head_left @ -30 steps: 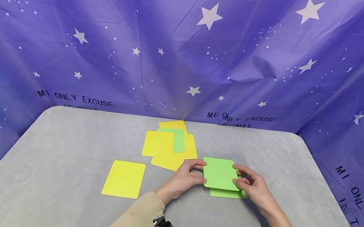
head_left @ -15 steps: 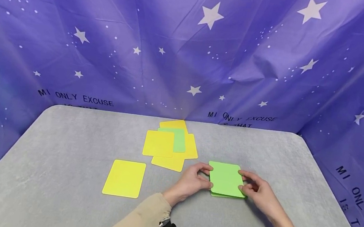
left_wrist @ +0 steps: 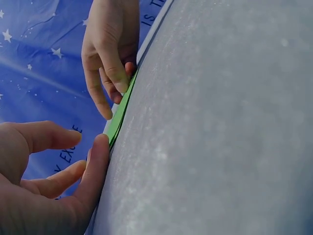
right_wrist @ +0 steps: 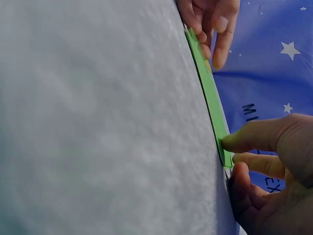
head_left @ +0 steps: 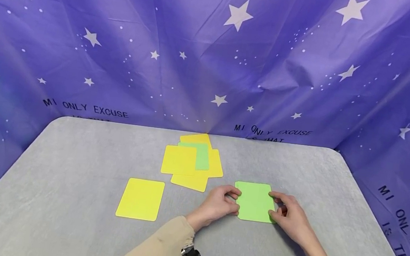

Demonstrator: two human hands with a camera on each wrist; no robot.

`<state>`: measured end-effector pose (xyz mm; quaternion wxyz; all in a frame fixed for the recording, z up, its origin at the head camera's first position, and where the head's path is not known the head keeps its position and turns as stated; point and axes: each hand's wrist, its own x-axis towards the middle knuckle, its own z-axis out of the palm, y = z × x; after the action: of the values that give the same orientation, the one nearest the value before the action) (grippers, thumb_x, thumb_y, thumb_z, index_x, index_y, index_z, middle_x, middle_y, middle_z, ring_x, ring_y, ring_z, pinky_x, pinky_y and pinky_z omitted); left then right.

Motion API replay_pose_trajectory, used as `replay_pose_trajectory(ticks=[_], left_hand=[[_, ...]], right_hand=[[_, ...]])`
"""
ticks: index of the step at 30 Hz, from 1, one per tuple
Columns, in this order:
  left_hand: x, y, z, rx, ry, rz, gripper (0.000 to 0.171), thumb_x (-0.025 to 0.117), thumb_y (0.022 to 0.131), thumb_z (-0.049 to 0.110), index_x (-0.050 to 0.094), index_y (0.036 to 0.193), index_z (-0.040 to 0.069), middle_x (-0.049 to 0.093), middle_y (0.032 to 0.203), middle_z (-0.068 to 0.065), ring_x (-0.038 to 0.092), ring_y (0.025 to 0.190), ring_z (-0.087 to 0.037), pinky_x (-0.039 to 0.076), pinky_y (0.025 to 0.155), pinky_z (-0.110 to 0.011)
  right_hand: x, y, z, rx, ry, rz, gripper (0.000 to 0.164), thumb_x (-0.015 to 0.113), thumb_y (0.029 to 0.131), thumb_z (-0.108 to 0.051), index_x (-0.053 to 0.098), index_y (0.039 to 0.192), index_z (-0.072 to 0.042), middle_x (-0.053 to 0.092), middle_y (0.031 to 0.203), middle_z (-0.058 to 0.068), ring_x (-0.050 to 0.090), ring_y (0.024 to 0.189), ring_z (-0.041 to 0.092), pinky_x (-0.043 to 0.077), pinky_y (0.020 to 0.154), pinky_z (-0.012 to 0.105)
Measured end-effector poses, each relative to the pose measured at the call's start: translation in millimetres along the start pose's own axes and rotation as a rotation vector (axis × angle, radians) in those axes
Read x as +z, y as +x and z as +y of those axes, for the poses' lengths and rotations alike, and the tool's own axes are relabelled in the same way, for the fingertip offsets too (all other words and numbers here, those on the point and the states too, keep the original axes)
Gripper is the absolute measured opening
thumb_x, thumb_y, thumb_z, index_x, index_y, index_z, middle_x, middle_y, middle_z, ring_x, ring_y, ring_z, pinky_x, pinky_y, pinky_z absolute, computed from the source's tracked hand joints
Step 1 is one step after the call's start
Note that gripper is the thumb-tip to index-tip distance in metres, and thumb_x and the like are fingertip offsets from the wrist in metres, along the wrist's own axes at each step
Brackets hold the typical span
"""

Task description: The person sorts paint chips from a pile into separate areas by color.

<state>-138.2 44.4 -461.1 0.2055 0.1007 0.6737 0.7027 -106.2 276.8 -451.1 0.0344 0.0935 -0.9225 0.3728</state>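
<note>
In the head view a green square card (head_left: 255,201) lies right of the table's middle. Another green card lies beneath it, almost wholly covered; thin edges of both show in the wrist views. My left hand (head_left: 217,203) holds the left side of the upper card, thumb at the near corner and fingers at the far corner. On the opposite side my right hand (head_left: 291,217) grips it in the same way. In the right wrist view the right thumb (right_wrist: 232,142) touches the green card. Card edges under the fingertips are partly hidden.
Left of the hands a single yellow card (head_left: 140,199) lies flat. Farther back is a loose, overlapping heap of yellow cards (head_left: 179,160) with one green card (head_left: 203,157) among them. The grey table (head_left: 80,159) ends at a purple star-patterned curtain (head_left: 179,85).
Both hands have moved slightly right and nearer with the upper green card, lowering it onto the other green card. The lower card's showing edge has shrunk to almost nothing.
</note>
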Motion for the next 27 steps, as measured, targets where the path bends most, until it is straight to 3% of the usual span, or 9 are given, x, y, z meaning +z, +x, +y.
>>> replay_pose_trajectory(ticks=[6,13,19,27], left_hand=[[-4.2,-4.0,2.2,0.013,0.005,-0.013,0.030,0.061,0.077,-0.013,0.062,0.107,-0.010,0.060,0.097,-0.013,0.061,0.073,-0.013,0.056,0.068,-0.029],[-17.4,-9.2,0.8,0.027,0.072,-0.077,0.027,0.063,0.079,-0.010,0.063,0.105,-0.008,0.065,0.097,-0.013,0.063,0.072,-0.012,0.054,0.068,-0.026],[-29.9,-10.3,-0.3,-0.006,-0.001,-0.108,0.026,0.063,0.080,-0.010,0.061,0.106,-0.011,0.064,0.096,-0.014,0.064,0.074,-0.016,0.056,0.072,-0.030],[-44.4,-13.8,-0.6,-0.036,-0.059,-0.160,0.028,0.063,0.083,-0.009,0.058,0.109,-0.014,0.062,0.097,-0.016,0.064,0.080,-0.016,0.055,0.077,-0.033]], right_hand=[[0.7,0.9,-1.6,0.006,-0.026,0.002,0.040,0.070,0.082,0.001,0.059,0.121,0.006,0.055,0.103,0.016,0.046,0.071,0.012,0.039,0.058,0.025],[-1.3,-1.2,-1.9,0.034,-0.010,-0.013,0.039,0.069,0.085,-0.002,0.059,0.122,0.006,0.055,0.105,0.016,0.048,0.073,0.013,0.040,0.060,0.026],[-3.4,-1.7,-2.5,0.081,0.029,-0.019,0.037,0.065,0.089,-0.007,0.058,0.124,0.005,0.054,0.107,0.017,0.049,0.075,0.014,0.042,0.060,0.026],[-2.5,6.5,-7.8,0.055,0.041,0.021,0.036,0.064,0.090,-0.006,0.058,0.124,0.005,0.054,0.105,0.017,0.048,0.075,0.014,0.041,0.057,0.025]])
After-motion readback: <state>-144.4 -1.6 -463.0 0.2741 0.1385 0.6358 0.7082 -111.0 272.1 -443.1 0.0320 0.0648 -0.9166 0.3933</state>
